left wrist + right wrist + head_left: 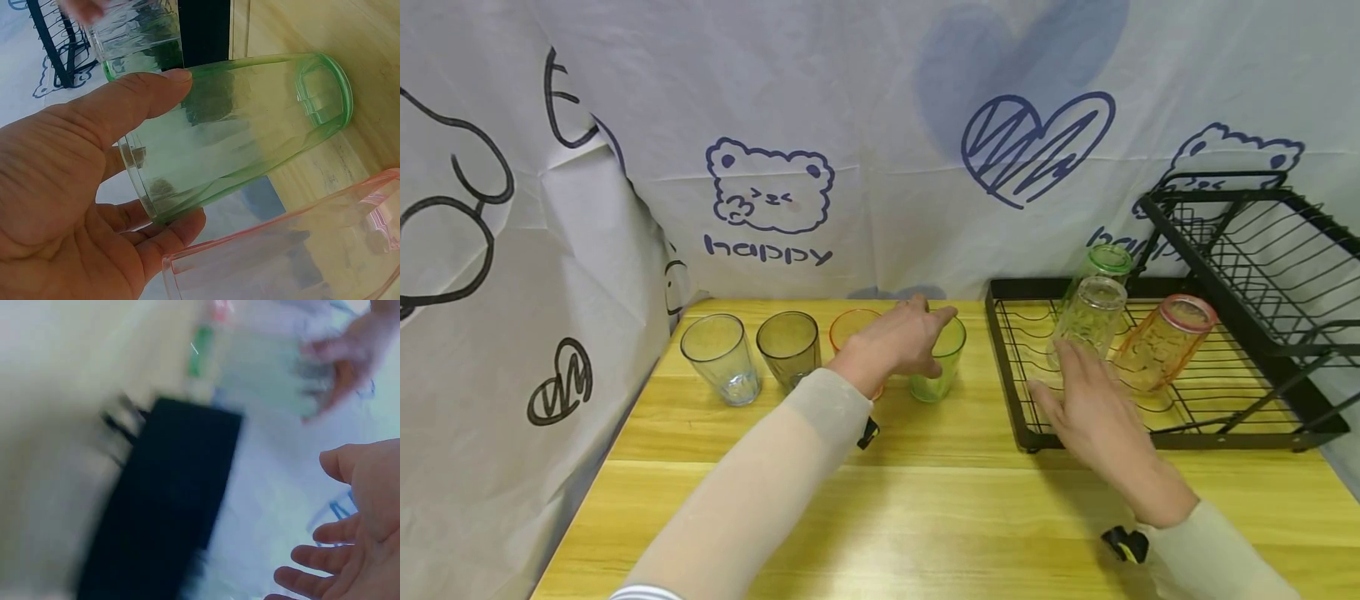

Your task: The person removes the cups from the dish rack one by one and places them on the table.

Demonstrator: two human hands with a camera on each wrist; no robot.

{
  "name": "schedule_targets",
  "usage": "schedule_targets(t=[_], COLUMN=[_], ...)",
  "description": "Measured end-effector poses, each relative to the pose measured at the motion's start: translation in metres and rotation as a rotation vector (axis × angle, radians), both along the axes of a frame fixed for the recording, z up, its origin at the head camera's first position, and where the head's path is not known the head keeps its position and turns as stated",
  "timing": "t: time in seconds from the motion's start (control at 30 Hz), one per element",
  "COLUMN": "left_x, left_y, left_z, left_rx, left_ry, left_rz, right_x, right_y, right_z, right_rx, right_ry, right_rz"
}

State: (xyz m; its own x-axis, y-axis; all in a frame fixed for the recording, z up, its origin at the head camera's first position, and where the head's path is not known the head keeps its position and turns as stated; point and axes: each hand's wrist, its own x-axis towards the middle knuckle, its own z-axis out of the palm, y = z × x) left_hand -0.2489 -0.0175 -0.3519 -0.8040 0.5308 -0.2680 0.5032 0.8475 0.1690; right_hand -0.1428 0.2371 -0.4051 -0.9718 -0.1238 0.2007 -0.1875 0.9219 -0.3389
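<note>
My left hand (898, 337) is at the rim of an upright green glass (942, 367) on the table. In the left wrist view its thumb and fingers lie round opposite sides of that green glass (250, 119). A red-rimmed glass (281, 256) stands right beside it, mostly hidden behind the hand in the head view. My right hand (1101, 417) is over the black rack's front part, fingers outstretched towards an upside-down clear glass (1093, 312). The right wrist view shows its fingers (328, 559) apart with nothing between them.
A black two-tier dish rack (1022, 417) stands at the right. It also holds upside-down green (1108, 260) and orange (1165, 346) glasses. At the left of the wooden table (880, 525) stand an upright clear glass (722, 358) and a smoky brown glass (788, 346). A printed cloth (880, 142) hangs behind.
</note>
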Motion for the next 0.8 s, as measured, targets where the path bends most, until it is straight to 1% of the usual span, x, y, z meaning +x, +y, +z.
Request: schedule_targets(t=[0.1,0.2,0.27,0.33,0.43,0.57,0.8], left_x=[0.000,0.000,0.000,0.000,0.000,0.001,0.002], left_y=[0.001,0.001,0.001,0.001,0.001,0.001,0.001], left_z=[0.000,0.001,0.001,0.001,0.001,0.000,0.001], left_rx=[-0.005,-0.009,-0.009,-0.010,-0.011,-0.009,-0.002], left_ry=[-0.001,-0.001,-0.003,-0.002,0.000,0.002,-0.006], left_rz=[0.002,0.001,0.001,0.000,0.004,0.006,0.008], right_x=[-0.018,-0.038,-0.050,-0.061,-0.075,-0.089,-0.101], right_y=[0.015,0.028,0.035,0.040,0.043,0.046,0.048], right_z=[0.022,0.042,0.051,0.057,0.060,0.058,0.049], right_rx=[-0.016,-0.020,-0.028,-0.030,-0.031,-0.031,0.005], right_ry=[0.048,0.069,0.077,0.089,0.070,-0.007,-0.093], right_rz=[-0.042,-0.089,-0.114,-0.127,-0.152,-0.194,-0.241])
